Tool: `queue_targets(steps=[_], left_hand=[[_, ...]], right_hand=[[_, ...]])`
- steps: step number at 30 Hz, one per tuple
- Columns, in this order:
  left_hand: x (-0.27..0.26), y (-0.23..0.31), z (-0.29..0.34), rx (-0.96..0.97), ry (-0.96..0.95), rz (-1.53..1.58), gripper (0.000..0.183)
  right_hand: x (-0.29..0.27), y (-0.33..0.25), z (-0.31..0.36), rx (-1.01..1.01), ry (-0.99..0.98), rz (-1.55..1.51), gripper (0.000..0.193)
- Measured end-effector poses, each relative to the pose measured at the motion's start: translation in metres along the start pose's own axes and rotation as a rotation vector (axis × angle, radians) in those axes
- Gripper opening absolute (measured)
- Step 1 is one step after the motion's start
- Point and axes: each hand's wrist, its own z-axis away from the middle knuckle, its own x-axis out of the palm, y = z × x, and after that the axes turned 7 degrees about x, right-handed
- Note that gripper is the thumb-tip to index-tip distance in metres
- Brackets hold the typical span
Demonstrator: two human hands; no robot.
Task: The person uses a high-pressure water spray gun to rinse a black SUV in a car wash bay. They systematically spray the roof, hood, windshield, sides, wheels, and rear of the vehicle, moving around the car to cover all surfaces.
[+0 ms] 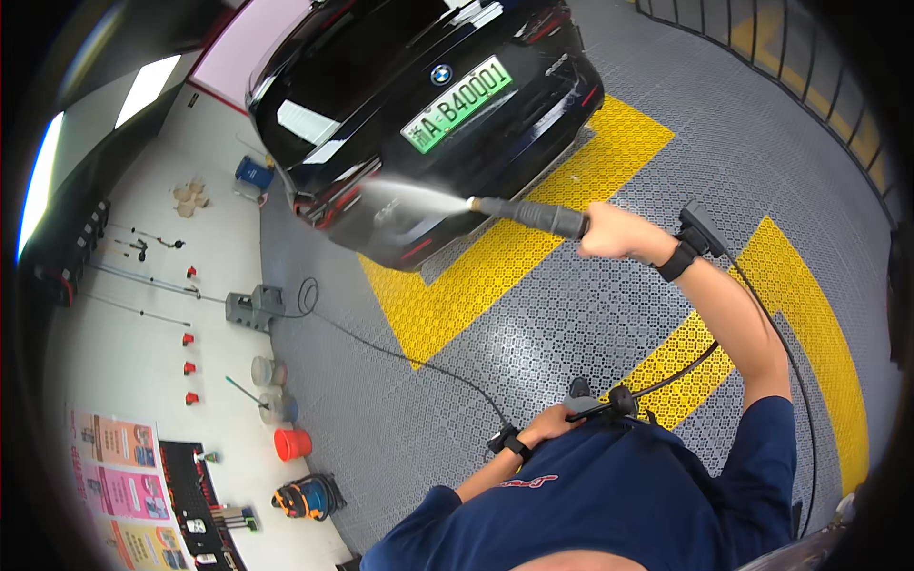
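Observation:
My right hand [619,231] is wrapped round the rear of a black pressure washer lance [533,215], held out ahead of me. White spray [419,196] fans from its nozzle onto the rear bumper of a black car [381,124]. Down at my waist, my left hand [554,422] is closed, apparently on the dark hose [674,378], which passes behind my right forearm. Its fingers are partly hidden by a grey-black piece [592,407]. Each wrist wears a black band; a black device [701,228] sits by the right one, with a thin cable.
Grey grid flooring [533,333] has yellow bands [447,324]. A hose trails across it from a grey box [253,307] by the left wall. Along that wall are buckets, a red bucket [292,443] and an orange-blue vacuum-like machine [309,498]. A black railing [809,86] curves at far right.

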Motion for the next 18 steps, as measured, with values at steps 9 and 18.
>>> queue_targets(steps=[9,18], left_hand=[[0.009,0.017,-0.002,-0.092,-0.031,0.141,0.047],[0.018,0.037,-0.029,-0.038,-0.095,0.053,0.041]], right_hand=[[-0.083,0.1,-0.007,0.228,0.465,-0.314,0.015],[-0.1,0.152,0.061,0.23,0.307,-0.441,0.012]])
